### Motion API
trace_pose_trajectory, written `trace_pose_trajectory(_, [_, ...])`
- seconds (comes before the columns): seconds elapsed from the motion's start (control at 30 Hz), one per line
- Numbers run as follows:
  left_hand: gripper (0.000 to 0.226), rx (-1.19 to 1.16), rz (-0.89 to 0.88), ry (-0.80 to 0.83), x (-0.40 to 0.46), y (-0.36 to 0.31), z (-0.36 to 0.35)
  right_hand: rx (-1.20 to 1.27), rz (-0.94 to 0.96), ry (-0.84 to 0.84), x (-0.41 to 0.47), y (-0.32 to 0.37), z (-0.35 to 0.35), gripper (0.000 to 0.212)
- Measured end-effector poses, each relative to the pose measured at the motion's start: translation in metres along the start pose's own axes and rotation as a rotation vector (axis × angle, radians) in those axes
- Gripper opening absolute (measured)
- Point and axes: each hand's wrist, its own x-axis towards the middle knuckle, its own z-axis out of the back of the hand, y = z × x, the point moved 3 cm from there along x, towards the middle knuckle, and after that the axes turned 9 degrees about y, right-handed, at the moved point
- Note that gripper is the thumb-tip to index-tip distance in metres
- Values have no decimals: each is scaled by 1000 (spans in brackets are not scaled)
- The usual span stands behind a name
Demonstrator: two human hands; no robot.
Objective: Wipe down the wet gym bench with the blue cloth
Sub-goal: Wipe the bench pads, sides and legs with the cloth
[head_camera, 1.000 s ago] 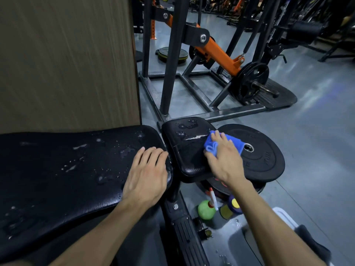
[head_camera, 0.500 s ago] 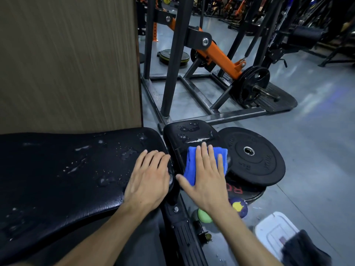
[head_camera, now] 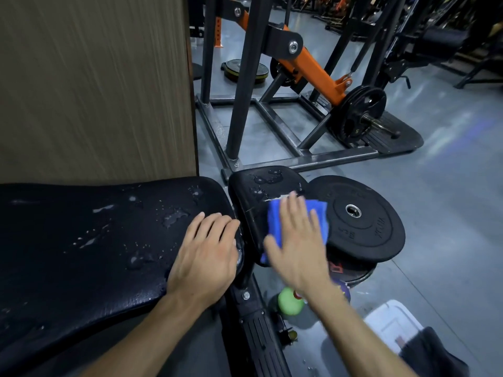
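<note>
The black gym bench has a long back pad (head_camera: 81, 240) speckled with water drops and a small seat pad (head_camera: 261, 183) with drops at its far end. My right hand (head_camera: 296, 240) presses flat on the blue cloth (head_camera: 275, 221), which lies on the near half of the seat pad. My left hand (head_camera: 209, 251) rests flat, fingers together, on the right end of the back pad, holding nothing. The near part of the seat pad is hidden under the cloth and hand.
Black weight plates (head_camera: 362, 219) are stacked right beside the seat pad. A green spray bottle (head_camera: 290, 302) and a white bin (head_camera: 392, 322) sit on the floor below. A wooden panel (head_camera: 95, 85) stands behind the bench; a black-and-orange machine frame (head_camera: 299, 63) lies beyond.
My right hand went from bunching the cloth at the seat pad's right edge to pressing it flat, drew it toward me, then slid it slightly right. The left hand stayed put.
</note>
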Motion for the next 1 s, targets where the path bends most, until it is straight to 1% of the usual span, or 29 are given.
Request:
trace_pose_trajectory(0.07, [40, -8, -6, 0, 0, 1, 0, 15, 127, 47, -16, 2, -2, 83])
trace_pose_trajectory(0.1, [41, -12, -9, -1, 0, 1, -1, 15, 123, 61, -6, -10, 2, 83])
trace_pose_trajectory(0.13, [41, -16, -10, -4, 0, 1, 0, 6, 76, 60, 11, -25, 5, 84])
trace_pose_trajectory(0.2, [41, -19, -12, -5, 0, 1, -1, 18, -112, 75, 49, -53, 16, 85])
trace_pose_trajectory(0.23, [41, -21, -12, -6, 0, 1, -1, 47, -208, 92, 64, -60, 20, 82])
trace_pose_trajectory(0.27, [41, -24, -8, -10, 0, 1, 0, 56, -272, 99, 72, -63, 21, 78])
trace_pose_trajectory(0.3, [41, -29, -6, -13, -1, 1, 0, 39, -290, 82, 73, -59, 19, 75])
trace_pose_trajectory(0.37, [41, -36, -8, -14, 0, 1, 0, 7, -216, -14, 54, -45, 18, 70])
trace_pose_trajectory(0.43, [41, -44, -12, -16, 1, 1, -1, -2, -75, -62, 23, -30, 17, 72])
trace_pose_trajectory(0.5, [41, -40, -20, -15, 2, 0, -2, -13, 66, -5, 0, -28, 11, 76])
trace_pose_trajectory(0.57, [41, -34, -23, -14, 3, 1, -3, -3, 128, 76, 10, -43, 14, 78])
trace_pose_trajectory(0.63, [41, -27, -25, -14, 2, 2, -4, 16, 84, 102, 44, -59, 20, 80])
trace_pose_trajectory(0.73, [41, -12, -18, -17, 2, 2, -3, 100, -99, 191, 102, -71, 23, 72])
trace_pose_trajectory(0.77, [41, -7, -14, -22, 2, 1, -3, 97, -124, 205, 110, -68, 21, 71])
trace_pose_trajectory(0.8, [41, 0, -11, -27, 2, 0, -3, 62, -110, 209, 109, -61, 19, 71])
trace_pose_trajectory(0.83, [41, 5, -9, -29, 1, 0, -2, 11, -56, 208, 98, -53, 18, 73])
trace_pose_trajectory(0.9, [42, 9, -4, -27, 1, -2, -1, -64, 140, 181, 58, -36, 16, 76])
trace_pose_trajectory(0.93, [42, 11, -2, -21, 1, -2, 0, -56, 225, 175, 37, -31, 17, 76])
trace_pose_trajectory(0.97, [42, 16, 1, -15, 2, -2, 0, -36, 272, 187, 25, -32, 16, 75])
trace_pose_trajectory(1.0, [43, 22, 6, -12, 2, -2, -1, -8, 280, 212, 27, -39, 17, 75])
